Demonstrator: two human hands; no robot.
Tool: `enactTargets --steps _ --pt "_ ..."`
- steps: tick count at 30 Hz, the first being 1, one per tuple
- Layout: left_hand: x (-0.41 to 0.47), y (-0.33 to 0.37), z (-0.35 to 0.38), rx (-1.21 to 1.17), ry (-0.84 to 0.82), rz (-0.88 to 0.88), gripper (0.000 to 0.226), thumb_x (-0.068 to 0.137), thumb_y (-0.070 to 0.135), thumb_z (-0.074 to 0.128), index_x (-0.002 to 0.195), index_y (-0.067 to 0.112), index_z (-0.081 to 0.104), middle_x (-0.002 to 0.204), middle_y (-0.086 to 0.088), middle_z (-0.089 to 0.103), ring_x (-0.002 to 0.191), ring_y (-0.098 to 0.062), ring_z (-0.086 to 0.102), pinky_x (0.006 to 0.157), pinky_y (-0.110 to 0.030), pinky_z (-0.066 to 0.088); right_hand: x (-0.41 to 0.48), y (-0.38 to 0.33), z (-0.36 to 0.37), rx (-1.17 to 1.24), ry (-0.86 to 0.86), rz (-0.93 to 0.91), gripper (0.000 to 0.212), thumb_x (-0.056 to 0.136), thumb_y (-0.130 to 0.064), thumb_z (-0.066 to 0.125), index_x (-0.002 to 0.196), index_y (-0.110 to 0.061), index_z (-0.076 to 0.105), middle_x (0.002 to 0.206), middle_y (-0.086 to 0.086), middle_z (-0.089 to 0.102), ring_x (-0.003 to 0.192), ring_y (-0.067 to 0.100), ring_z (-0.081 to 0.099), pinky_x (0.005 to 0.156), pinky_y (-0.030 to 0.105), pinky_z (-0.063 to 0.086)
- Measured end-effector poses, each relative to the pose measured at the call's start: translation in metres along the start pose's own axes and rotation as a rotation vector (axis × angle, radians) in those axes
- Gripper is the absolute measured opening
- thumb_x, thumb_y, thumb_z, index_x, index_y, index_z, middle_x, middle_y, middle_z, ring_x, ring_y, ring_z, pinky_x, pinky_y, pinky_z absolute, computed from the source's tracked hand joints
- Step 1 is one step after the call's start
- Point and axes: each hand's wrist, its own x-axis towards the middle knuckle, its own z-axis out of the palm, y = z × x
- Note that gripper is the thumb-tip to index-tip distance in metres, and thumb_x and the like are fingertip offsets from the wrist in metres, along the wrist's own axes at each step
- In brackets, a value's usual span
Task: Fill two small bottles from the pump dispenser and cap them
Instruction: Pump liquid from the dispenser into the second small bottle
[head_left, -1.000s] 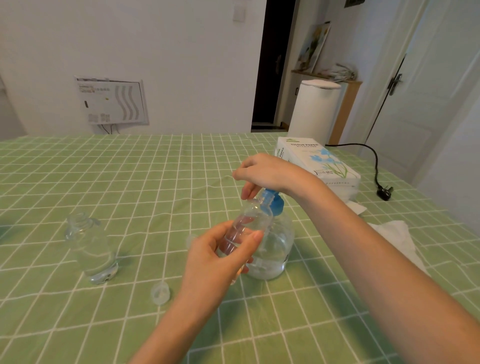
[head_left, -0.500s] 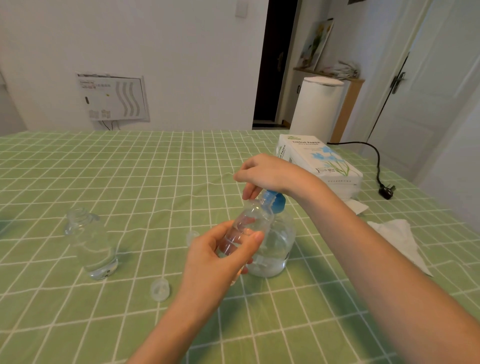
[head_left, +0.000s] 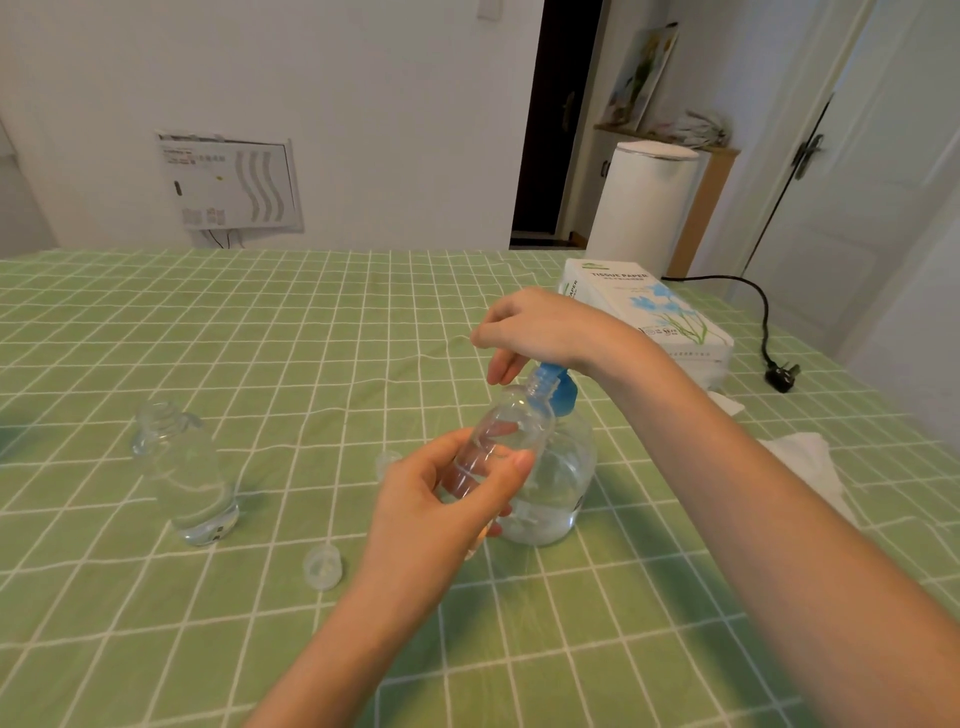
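My left hand (head_left: 447, 514) grips a small clear bottle (head_left: 511, 428), tilted with its open neck up against the blue pump head (head_left: 558, 389) of the round clear dispenser (head_left: 558, 488). My right hand (head_left: 540, 327) rests on top of the pump head, palm down, fingers curled over it. A second small clear bottle (head_left: 187, 467) stands uncapped at the left, partly holding liquid. One clear cap (head_left: 322, 566) lies in front of my left hand. Another cap (head_left: 387, 460) lies just behind my left hand.
A white tissue paper box (head_left: 649, 312) sits at the back right of the green checked tablecloth (head_left: 260, 338). Loose white tissues (head_left: 800, 457) lie right of my right forearm. A black cord and plug (head_left: 779, 374) lie at the table's far right edge.
Both hands, the held bottle and the dispenser keep nearly the same pose; the view has only shifted slightly.
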Motion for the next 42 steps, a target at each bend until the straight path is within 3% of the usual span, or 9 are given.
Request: enactTargets --steps 7,16,23,29,34,39,42 --pt "-0.0017 -0.0010 -0.0007 0.033 0.003 0.011 0.029 0.059 0.044 0.066 0.084 0.030 0.070 0.056 0.009 0.065 0.048 0.001 0.056 0.045 -0.009 0.043 -0.0010 0.0036 0.0043 0.010 -0.028 0.013 0.047 0.091 -0.024 0.051 0.127 0.007 0.050 0.076 0.002 0.072 0.113 0.040 0.056 0.100 0.052 0.044" --pt "-0.0011 -0.0006 0.0000 0.007 -0.008 0.024 0.031 0.059 0.044 0.066 0.086 0.030 0.070 0.060 0.011 0.066 0.050 0.002 0.058 0.046 -0.009 0.043 -0.0004 -0.0002 -0.0028 -0.025 0.032 -0.036 0.029 0.093 -0.029 0.050 0.113 -0.009 0.058 0.082 0.005 0.073 0.106 0.036 0.063 0.095 0.045 0.049" --pt "-0.0011 -0.0015 -0.0003 0.008 -0.012 0.022 0.032 0.060 0.043 0.066 0.087 0.027 0.070 0.059 0.012 0.065 0.050 0.001 0.057 0.047 -0.009 0.044 -0.0015 -0.0011 -0.0010 -0.026 -0.006 -0.024 0.042 0.092 -0.026 0.050 0.122 0.002 0.055 0.082 0.005 0.074 0.111 0.038 0.058 0.101 0.048 0.044" --pt "-0.0013 -0.0014 -0.0003 0.012 -0.002 0.019 0.031 0.060 0.043 0.066 0.085 0.025 0.070 0.055 0.010 0.064 0.046 0.002 0.055 0.044 -0.009 0.042 -0.0026 0.0025 0.0026 -0.057 -0.017 -0.018 0.038 0.093 -0.024 0.050 0.121 -0.001 0.056 0.083 0.004 0.074 0.111 0.037 0.059 0.102 0.046 0.043" --pt "-0.0007 -0.0021 0.0001 0.015 -0.004 0.008 0.024 0.067 0.037 0.068 0.087 0.025 0.070 0.055 0.010 0.064 0.047 0.001 0.056 0.045 -0.009 0.042 -0.0048 0.0008 0.0008 -0.085 -0.005 -0.032 0.030 0.093 -0.027 0.050 0.114 -0.008 0.060 0.083 0.002 0.073 0.105 0.031 0.064 0.097 0.041 0.047" --pt "-0.0008 0.0001 0.0008 -0.002 -0.005 0.028 0.032 0.059 0.044 0.065 0.087 0.028 0.070 0.058 0.011 0.065 0.049 0.001 0.057 0.047 -0.009 0.043 -0.0053 -0.0042 -0.0055 -0.112 0.049 -0.060 0.027 0.092 -0.027 0.051 0.109 -0.010 0.061 0.080 0.001 0.072 0.091 0.023 0.068 0.078 0.031 0.050" --pt "-0.0013 0.0002 0.0005 0.005 -0.007 0.028 0.030 0.060 0.043 0.065 0.086 0.028 0.070 0.057 0.011 0.065 0.049 0.001 0.057 0.047 -0.009 0.043 -0.0061 -0.0052 -0.0041 -0.120 0.030 -0.061 0.025 0.093 -0.026 0.051 0.108 -0.011 0.061 0.082 0.001 0.073 0.099 0.024 0.067 0.084 0.033 0.051"
